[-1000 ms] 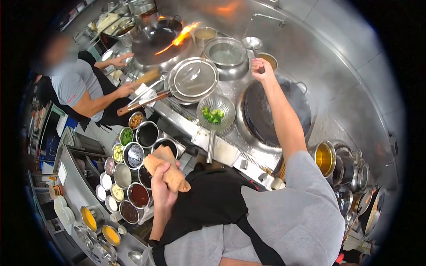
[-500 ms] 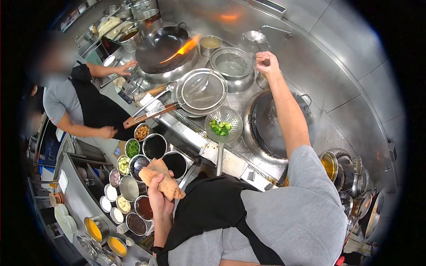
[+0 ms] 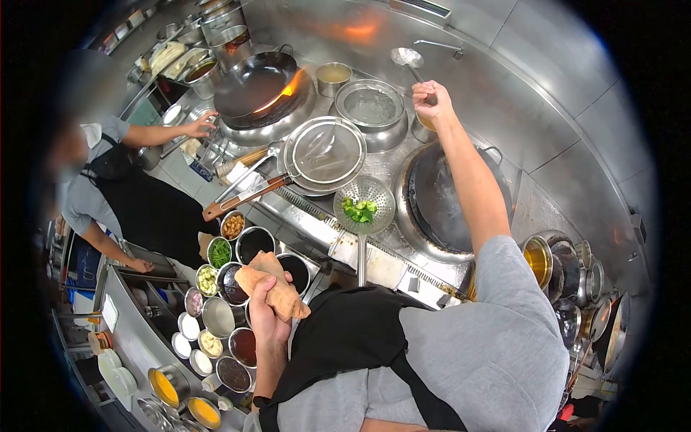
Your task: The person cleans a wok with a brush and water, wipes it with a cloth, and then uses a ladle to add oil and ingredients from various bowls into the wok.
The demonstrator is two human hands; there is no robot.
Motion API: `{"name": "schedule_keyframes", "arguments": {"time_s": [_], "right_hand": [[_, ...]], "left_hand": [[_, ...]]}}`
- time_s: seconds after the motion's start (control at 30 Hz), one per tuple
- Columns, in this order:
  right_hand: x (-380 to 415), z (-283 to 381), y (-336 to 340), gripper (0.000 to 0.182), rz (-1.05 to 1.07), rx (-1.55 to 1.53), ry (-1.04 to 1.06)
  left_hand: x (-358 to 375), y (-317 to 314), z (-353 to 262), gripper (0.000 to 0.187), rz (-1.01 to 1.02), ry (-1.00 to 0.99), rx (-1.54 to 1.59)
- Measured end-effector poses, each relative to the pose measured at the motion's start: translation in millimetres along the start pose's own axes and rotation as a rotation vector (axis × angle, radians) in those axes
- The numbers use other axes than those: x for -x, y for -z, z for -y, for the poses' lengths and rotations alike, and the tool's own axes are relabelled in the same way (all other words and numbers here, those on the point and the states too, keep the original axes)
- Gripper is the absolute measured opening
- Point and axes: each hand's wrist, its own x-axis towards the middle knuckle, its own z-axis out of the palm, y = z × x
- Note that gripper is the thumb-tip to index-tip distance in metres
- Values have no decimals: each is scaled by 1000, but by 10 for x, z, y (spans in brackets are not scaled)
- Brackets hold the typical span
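My right hand (image 3: 430,99) is closed round the handle of a ladle (image 3: 407,57), whose metal bowl is raised near the tap at the back wall. Below that outstretched arm sits a dark, steaming wok (image 3: 453,198), partly hidden by my forearm. In front of my apron, my left hand (image 3: 266,306) grips a folded tan cloth (image 3: 277,284) above the seasoning pots. A perforated strainer (image 3: 378,225) holding green broccoli (image 3: 358,209) rests between my body and the stove, with neither hand on it.
Flame rises by a second wok (image 3: 252,86) at the left, where a co-worker (image 3: 122,180) stands with one hand near it. A wire sieve (image 3: 324,151) and a water pot (image 3: 371,104) sit between the woks. An oil pot (image 3: 536,263) stands at the right.
The ladle's bowl has shifted slightly left and looks sharper. My left hand with the cloth appears a little lower and further right. The co-worker's lower hand has moved down and left.
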Motion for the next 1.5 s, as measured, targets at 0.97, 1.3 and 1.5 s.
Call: {"name": "schedule_keyframes", "arguments": {"time_s": [0.97,1.3,1.5], "right_hand": [[201,-31,16,23,-56,54,6],[341,-1,160,21,-22,4,-21],[1036,-250,175,3,50,-28,15]], "left_hand": [[74,112,41,47,19,21,3],[12,154,123,49,62,52,-19],[-142,45,252,45,104,98,-40]]}}
